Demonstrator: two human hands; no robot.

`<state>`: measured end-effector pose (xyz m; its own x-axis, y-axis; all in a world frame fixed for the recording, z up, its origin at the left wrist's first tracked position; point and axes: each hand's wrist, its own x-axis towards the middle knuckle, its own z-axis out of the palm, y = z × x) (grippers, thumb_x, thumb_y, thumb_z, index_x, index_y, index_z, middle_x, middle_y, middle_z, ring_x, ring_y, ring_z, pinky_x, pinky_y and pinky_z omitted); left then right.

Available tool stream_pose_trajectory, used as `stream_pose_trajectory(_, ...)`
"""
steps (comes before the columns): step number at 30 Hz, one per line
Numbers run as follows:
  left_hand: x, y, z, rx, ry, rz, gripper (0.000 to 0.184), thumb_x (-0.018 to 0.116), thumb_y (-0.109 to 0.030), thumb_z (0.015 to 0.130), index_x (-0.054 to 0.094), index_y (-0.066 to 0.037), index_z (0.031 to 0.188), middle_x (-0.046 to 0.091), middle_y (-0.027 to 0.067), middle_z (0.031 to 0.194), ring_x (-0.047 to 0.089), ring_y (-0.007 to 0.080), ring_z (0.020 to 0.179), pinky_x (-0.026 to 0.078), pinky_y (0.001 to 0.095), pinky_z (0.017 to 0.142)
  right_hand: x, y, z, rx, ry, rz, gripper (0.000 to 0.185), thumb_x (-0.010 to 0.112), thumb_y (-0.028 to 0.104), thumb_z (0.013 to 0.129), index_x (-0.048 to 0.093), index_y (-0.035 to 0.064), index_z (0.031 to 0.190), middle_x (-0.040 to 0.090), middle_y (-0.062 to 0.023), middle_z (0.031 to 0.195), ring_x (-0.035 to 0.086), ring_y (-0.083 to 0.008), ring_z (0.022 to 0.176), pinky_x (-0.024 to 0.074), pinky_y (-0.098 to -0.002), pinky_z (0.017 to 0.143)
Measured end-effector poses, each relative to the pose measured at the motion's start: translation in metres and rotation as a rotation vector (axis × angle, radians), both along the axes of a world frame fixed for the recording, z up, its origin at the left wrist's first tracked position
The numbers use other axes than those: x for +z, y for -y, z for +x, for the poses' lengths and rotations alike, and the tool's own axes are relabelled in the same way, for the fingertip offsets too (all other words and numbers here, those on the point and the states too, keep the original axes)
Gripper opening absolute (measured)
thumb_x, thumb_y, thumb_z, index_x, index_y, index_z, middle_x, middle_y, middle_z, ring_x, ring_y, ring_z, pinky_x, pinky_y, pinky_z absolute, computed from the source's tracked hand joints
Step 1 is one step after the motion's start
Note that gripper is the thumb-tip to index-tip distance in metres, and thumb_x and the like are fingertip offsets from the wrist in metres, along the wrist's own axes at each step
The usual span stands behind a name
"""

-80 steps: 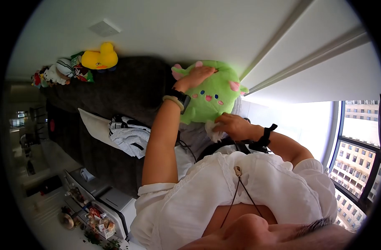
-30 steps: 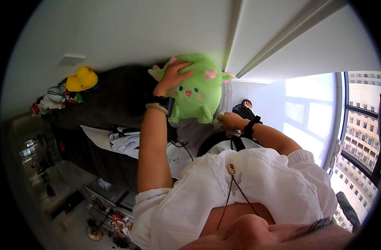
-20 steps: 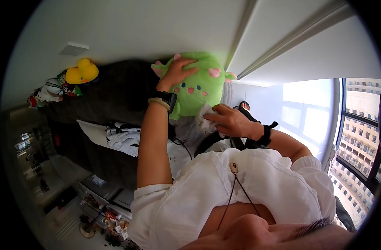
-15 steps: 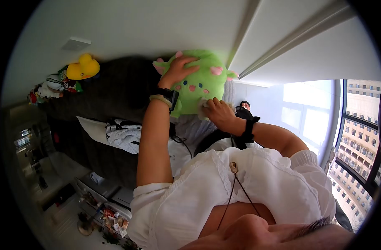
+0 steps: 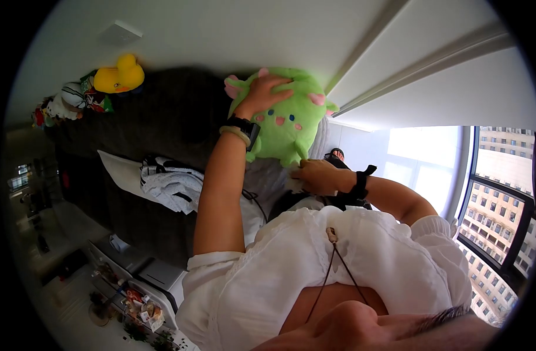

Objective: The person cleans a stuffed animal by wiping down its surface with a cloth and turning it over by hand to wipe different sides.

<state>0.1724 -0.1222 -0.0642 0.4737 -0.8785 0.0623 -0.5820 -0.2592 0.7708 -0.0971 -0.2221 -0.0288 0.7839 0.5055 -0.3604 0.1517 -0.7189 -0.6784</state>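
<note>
A green plush toy (image 5: 282,130) with pink ears and a smiling face rests upright against the sofa near the wall corner. My left hand (image 5: 265,95) lies on its head with the fingers spread, a dark watch and a pale bangle on the wrist. Just below the toy's foot, my right hand (image 5: 319,176) is closed on a whitish cloth (image 5: 293,183), which is mostly hidden by the fingers. A black strap circles that wrist.
Along the dark sofa (image 5: 180,111) stand a yellow plush duck (image 5: 119,76) and other small toys (image 5: 63,102). A grey garment (image 5: 171,184) lies on the seat. A cart (image 5: 139,304) with items is at lower left, a window (image 5: 493,216) at right.
My right hand has moved down with the cloth from the toy's front to below its foot. My left hand has stayed on the toy's head. The view has shifted.
</note>
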Motion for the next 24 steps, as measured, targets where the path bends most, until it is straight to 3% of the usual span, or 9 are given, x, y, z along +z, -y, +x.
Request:
stream_pose_trajectory(4, 0.004, -0.001, -0.003, 0.015, 0.026, -0.027, 0.043, 0.073, -0.027, 0.088, 0.068, -0.006, 0.125, 0.067, 0.0138, 0.122, 0.061, 0.0279, 0.114, 0.048, 0.038, 0.099, -0.012, -0.043, 0.032, -0.253, 0.563, -0.155, 0.041, 0.064, 0.014, 0.079, 0.065, 0.0054, 0.118, 0.057, -0.0152, 0.106, 0.06, -0.0322, 0.098, 0.0548, -0.0414, 0.078)
stream_pose_trajectory(7, 0.004, 0.001, -0.007, 0.071, -0.016, -0.106, 0.042, 0.077, -0.034, 0.082, 0.074, -0.008, 0.114, 0.071, 0.0132, 0.116, 0.066, 0.0289, 0.109, 0.05, 0.0381, 0.097, -0.066, -0.062, 0.053, -0.249, 0.751, -0.372, 0.038, 0.063, 0.016, 0.077, 0.067, 0.0035, 0.113, 0.057, -0.0121, 0.105, 0.057, -0.028, 0.095, 0.0536, -0.0355, 0.074)
stream_pose_trajectory(10, 0.003, 0.0, -0.007, 0.074, 0.013, -0.092, 0.043, 0.077, -0.035, 0.082, 0.074, -0.007, 0.114, 0.071, 0.0131, 0.115, 0.066, 0.0285, 0.109, 0.05, 0.0376, 0.097, -0.087, -0.093, 0.054, -0.018, 0.655, -0.548, 0.035, 0.063, 0.019, 0.077, 0.068, 0.0018, 0.108, 0.057, -0.0114, 0.105, 0.057, -0.0272, 0.097, 0.0512, -0.0332, 0.073)
stream_pose_trajectory(13, -0.002, 0.0, -0.004, 0.065, -0.006, -0.113, 0.043, 0.077, -0.036, 0.082, 0.074, -0.008, 0.114, 0.071, 0.0127, 0.115, 0.066, 0.029, 0.108, 0.05, 0.0377, 0.098, -0.117, -0.11, 0.047, -0.032, 0.752, -0.573, 0.03, 0.063, 0.021, 0.077, 0.071, 0.0034, 0.1, 0.058, -0.0105, 0.105, 0.056, -0.0262, 0.098, 0.0493, -0.0324, 0.074)
stream_pose_trajectory(17, -0.007, -0.001, -0.006, 0.096, -0.05, -0.119, 0.043, 0.077, -0.038, 0.081, 0.075, -0.01, 0.114, 0.071, 0.0119, 0.114, 0.065, 0.0293, 0.108, 0.05, 0.0388, 0.097, -0.133, -0.104, 0.032, 0.099, 0.667, -0.52, 0.023, 0.062, 0.02, 0.079, 0.071, 0.0041, 0.093, 0.059, -0.0114, 0.103, 0.057, -0.0266, 0.097, 0.0502, -0.0345, 0.072)
stream_pose_trajectory(19, -0.009, 0.001, -0.005, 0.113, -0.053, -0.101, 0.043, 0.077, -0.04, 0.081, 0.075, -0.012, 0.113, 0.071, 0.0114, 0.114, 0.065, 0.0291, 0.108, 0.049, 0.0393, 0.097, -0.131, -0.1, 0.03, 0.133, 0.682, -0.533, 0.02, 0.063, 0.02, 0.08, 0.073, 0.0059, 0.091, 0.059, -0.0121, 0.103, 0.058, -0.0278, 0.098, 0.0517, -0.0358, 0.074)
stream_pose_trajectory(22, -0.014, 0.001, -0.002, 0.102, 0.005, -0.096, 0.044, 0.076, -0.044, 0.081, 0.075, -0.013, 0.113, 0.071, 0.011, 0.114, 0.065, 0.0285, 0.109, 0.049, 0.0395, 0.097, -0.091, -0.089, 0.035, 0.256, 0.283, -0.306, 0.022, 0.064, 0.018, 0.08, 0.071, 0.0052, 0.097, 0.06, -0.0158, 0.104, 0.06, -0.0308, 0.1, 0.0562, -0.0391, 0.072)
stream_pose_trajectory(24, -0.013, 0.001, 0.0, 0.085, -0.012, -0.079, 0.045, 0.076, -0.045, 0.081, 0.075, -0.013, 0.114, 0.071, 0.0108, 0.114, 0.065, 0.0286, 0.109, 0.049, 0.0396, 0.097, -0.063, -0.084, 0.032, 0.094, 0.406, -0.265, 0.026, 0.064, 0.017, 0.08, 0.069, 0.0038, 0.101, 0.06, -0.0184, 0.106, 0.061, -0.0323, 0.102, 0.058, -0.0404, 0.072)
